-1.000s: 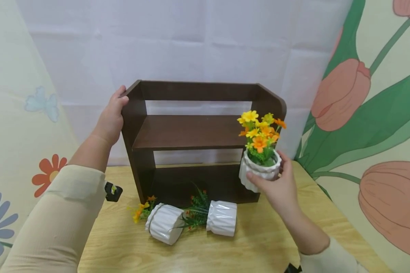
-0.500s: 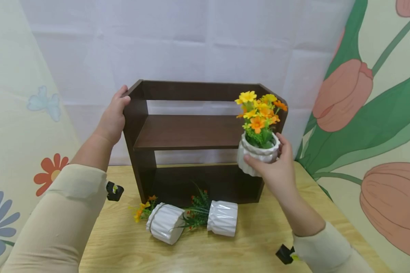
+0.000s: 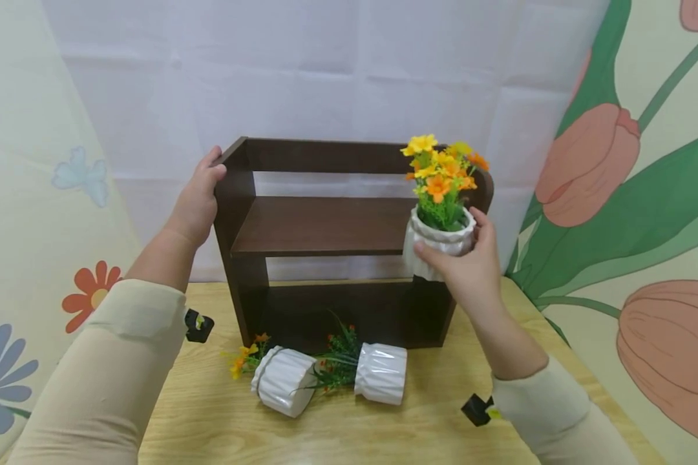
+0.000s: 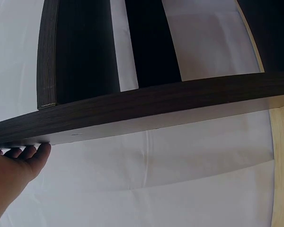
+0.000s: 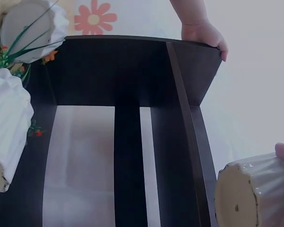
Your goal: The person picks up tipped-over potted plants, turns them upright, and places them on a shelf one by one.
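1. Fingers (image 3: 427,250) of the right hand (image 3: 468,268) are wrapped around a white ribbed flower pot (image 3: 439,242) with yellow and orange flowers, holding it upright in the air, right at the right end of the shelf board (image 3: 326,226).
2. Left hand (image 3: 196,201) grips the top left corner of the dark brown wooden shelf (image 3: 235,194), thumb over the edge.
3. The shelf stands on the wooden counter (image 3: 442,413) against a white backdrop.
4. Two more white pots (image 3: 282,387) lie tipped over on the counter just in front of the shelf, side by side, their greenery tangled between them.
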Available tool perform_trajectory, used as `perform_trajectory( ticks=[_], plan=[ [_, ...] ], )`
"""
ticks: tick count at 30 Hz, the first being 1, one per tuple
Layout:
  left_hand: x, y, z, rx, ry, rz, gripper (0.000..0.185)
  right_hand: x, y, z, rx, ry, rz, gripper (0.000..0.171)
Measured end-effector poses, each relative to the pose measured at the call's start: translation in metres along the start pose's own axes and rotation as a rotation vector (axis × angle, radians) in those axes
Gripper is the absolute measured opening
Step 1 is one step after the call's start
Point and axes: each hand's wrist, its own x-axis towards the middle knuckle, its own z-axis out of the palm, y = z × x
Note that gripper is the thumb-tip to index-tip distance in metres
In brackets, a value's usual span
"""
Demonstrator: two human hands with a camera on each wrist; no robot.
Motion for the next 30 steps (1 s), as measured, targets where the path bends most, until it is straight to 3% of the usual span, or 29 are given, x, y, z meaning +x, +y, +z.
perform_trajectory(
  ticks=[30],
  plan=[
    [0.000, 0.002, 0.008, 0.007, 0.009, 0.002, 0.060, 0.041, 0.001, 0.012, -0.037, 0.060, -0.033, 0.102]
  ],
)
